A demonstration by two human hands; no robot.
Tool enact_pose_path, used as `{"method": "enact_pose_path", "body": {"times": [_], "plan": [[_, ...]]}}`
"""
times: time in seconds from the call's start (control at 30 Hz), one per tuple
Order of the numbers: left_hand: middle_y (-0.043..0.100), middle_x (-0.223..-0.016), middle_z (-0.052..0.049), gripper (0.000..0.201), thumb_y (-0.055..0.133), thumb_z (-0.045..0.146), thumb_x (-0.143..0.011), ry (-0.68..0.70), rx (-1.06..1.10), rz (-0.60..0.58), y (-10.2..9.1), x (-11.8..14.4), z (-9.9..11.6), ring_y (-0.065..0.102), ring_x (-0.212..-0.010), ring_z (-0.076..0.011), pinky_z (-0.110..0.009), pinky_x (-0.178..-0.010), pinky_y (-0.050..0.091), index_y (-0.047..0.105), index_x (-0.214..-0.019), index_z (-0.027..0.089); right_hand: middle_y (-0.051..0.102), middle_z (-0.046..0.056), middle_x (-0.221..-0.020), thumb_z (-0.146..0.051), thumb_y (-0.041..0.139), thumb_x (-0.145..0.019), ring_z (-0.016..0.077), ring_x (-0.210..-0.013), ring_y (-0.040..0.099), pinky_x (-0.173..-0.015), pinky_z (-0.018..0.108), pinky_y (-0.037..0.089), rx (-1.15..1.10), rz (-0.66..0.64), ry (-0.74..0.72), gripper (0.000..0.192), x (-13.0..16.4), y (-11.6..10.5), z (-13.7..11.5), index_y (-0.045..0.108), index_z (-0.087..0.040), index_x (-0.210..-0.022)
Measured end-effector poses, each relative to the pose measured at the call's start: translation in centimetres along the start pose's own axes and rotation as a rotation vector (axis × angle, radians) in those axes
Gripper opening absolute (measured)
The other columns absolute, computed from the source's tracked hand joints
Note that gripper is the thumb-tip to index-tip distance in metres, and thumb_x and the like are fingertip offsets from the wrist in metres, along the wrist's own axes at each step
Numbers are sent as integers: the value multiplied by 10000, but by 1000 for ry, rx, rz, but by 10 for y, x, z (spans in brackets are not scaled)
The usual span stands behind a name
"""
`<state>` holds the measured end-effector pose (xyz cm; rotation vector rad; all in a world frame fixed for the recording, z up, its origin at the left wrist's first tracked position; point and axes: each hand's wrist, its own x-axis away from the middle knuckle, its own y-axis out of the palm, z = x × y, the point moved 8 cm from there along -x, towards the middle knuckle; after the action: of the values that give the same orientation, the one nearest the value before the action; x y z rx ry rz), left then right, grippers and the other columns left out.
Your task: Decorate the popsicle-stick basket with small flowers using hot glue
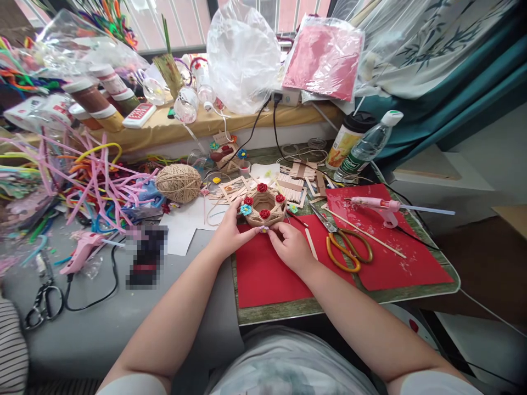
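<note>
A small twine-wrapped craft basket (262, 220) with an open middle has several red roses and blue flowers round its rim. My left hand (228, 233) is wrapped about its left side, thumb reaching along the front. Fingers of my right hand (291, 247) are pinched together at the front of the basket, by a tiny pale purple flower (264, 230); both thumbs come close to this flower. Red sheet (263, 280) lies beneath the hands. To the right rest scissors (333, 233) with yellow-brown handles, a thin wooden stick (370, 236) and a pink glue gun (376, 204).
A twine ball (178, 183) and pink pipe cleaners (82, 181) lie left, with another glue gun (84, 252) and black-handled scissors (45, 299). Craft sticks (292, 186) spread behind the basket. A water bottle (366, 148) and a cup (348, 140) stand back right. Black cables cross the table.
</note>
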<state>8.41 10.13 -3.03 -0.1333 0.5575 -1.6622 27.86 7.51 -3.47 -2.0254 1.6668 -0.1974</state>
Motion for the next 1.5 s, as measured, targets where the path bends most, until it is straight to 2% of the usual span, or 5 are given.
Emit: {"method": "enact_pose_path", "body": {"times": [0.53, 0.67, 0.87, 1.2, 1.5], "plan": [[351, -1710, -157, 1048, 876, 488, -818, -35, -85, -29, 2, 2, -3, 427, -1546, -378, -569, -1229, 456, 288, -1662, 289, 738, 60, -949, -287, 594, -1029, 239, -906, 692, -832, 352, 518, -18, 23, 4, 125, -1, -3, 2, 699, -233, -988], [497, -1584, -139, 796, 800, 435, -898, 7, -83, 81, -9, 1, 3, 556, -1417, -321, -508, -1132, 539, 413, -1578, 286, 755, 69, -990, -282, 587, -1027, 246, -937, 701, -851, 364, 529, -35, 11, 16, 134, -1, -3, 4, 711, -236, -1003], [698, -1170, -68, 278, 726, 369, -959, 91, -240, 211, -25, -1, 20, 665, -1013, -230, -400, -864, 576, 676, -1212, 265, 760, 74, -1004, -282, 596, -1019, 247, -943, 710, -841, 361, 541, -47, 6, 19, 129, -1, -2, 5, 716, -235, -1010], [734, -1069, -43, 126, 665, 372, -1001, 104, -194, 247, -26, 0, 22, 668, -977, -218, -377, -805, 538, 701, -1032, 256, 754, 75, -997, -280, 596, -1016, 243, -926, 706, -817, 351, 537, -42, 5, 20, 128, -2, -2, 4, 714, -231, -1005], [739, -1010, -28, 149, 642, 374, -1008, 56, -189, 255, -29, 0, 23, 660, -953, -211, -365, -813, 509, 691, -952, 245, 757, 66, -1001, -264, 605, -1011, 236, -922, 705, -815, 341, 526, -34, -2, 22, 114, -1, -1, 6, 715, -234, -1017]]}}
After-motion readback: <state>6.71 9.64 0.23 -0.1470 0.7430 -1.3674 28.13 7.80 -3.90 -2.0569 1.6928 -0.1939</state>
